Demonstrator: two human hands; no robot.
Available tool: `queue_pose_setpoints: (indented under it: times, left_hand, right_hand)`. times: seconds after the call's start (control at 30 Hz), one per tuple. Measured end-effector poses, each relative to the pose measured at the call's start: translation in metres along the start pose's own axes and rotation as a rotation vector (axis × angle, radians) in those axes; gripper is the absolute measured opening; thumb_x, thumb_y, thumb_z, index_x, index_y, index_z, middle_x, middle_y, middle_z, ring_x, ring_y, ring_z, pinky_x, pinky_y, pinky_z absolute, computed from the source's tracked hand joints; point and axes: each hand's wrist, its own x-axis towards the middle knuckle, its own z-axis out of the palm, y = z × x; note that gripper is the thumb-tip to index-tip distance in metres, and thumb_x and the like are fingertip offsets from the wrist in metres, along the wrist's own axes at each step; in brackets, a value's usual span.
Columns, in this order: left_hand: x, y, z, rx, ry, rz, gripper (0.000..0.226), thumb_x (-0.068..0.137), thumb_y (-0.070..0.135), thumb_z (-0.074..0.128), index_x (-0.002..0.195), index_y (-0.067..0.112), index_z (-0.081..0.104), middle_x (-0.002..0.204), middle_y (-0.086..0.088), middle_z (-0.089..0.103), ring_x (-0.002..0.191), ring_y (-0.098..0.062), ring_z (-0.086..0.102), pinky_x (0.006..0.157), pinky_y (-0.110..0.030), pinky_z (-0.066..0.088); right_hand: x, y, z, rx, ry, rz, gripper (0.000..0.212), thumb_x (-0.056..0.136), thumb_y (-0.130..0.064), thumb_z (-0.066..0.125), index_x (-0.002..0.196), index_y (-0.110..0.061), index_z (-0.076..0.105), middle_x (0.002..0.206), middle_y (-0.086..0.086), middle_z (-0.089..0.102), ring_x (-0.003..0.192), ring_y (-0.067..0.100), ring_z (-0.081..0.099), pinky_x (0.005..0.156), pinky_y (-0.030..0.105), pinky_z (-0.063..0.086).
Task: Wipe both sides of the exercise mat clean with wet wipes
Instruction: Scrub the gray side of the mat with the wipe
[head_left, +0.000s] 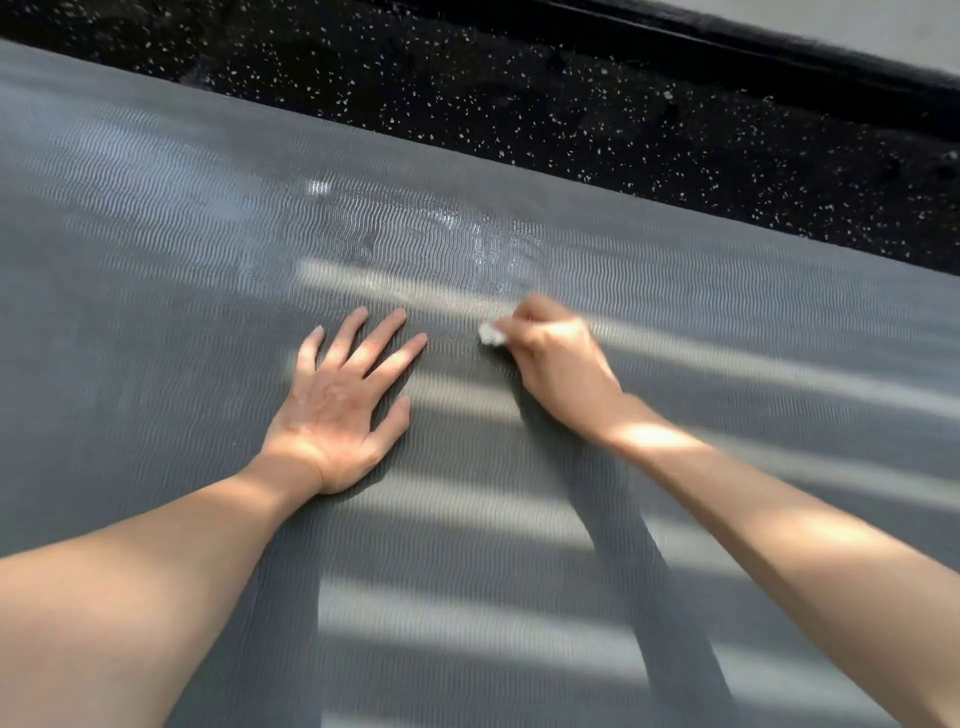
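Observation:
A grey exercise mat (171, 270) with a wavy ribbed texture fills most of the view, lying flat on the floor. My left hand (343, 400) rests palm down on the mat with its fingers spread. To its right, my right hand (556, 353) is closed on a small bunched white wet wipe (491, 334) pressed against the mat; the hand is motion-blurred. A wet shiny patch (483, 239) glistens on the mat just beyond the wipe.
Black speckled rubber floor (597, 119) borders the mat's far edge. A black baseboard (779, 57) and a pale wall (883, 21) run along the top right. Stripes of sunlight cross the mat.

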Motion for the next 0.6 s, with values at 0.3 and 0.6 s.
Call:
queue_pose_setpoints:
  times: [0.3,0.6]
  left_hand:
    - [-0.001,0.003,-0.002,-0.013,-0.005,-0.008,0.068,0.090,0.054,0.023,0.155,0.031,0.026,0.164,0.003,0.019,0.149,-0.030,0.014,0.117,-0.054,0.009]
    - [0.001,0.002,-0.001,-0.002,0.028,-0.015,0.069,0.090,0.054,0.019,0.155,0.032,0.025,0.164,0.004,0.017,0.150,-0.028,0.012,0.118,-0.052,0.007]
  right_hand:
    - [-0.038,-0.023,0.008,-0.169,-0.047,0.014,0.024,0.097,-0.026,0.049,0.100,-0.009,0.065,0.096,0.008,0.055,0.089,0.029,0.054,0.070,0.032,0.038]
    - [-0.044,-0.020,0.019,-0.155,0.007,0.013,0.027,0.096,-0.030,0.050,0.096,-0.006,0.064,0.089,0.004,0.051,0.081,0.024,0.048,0.064,0.026,0.023]
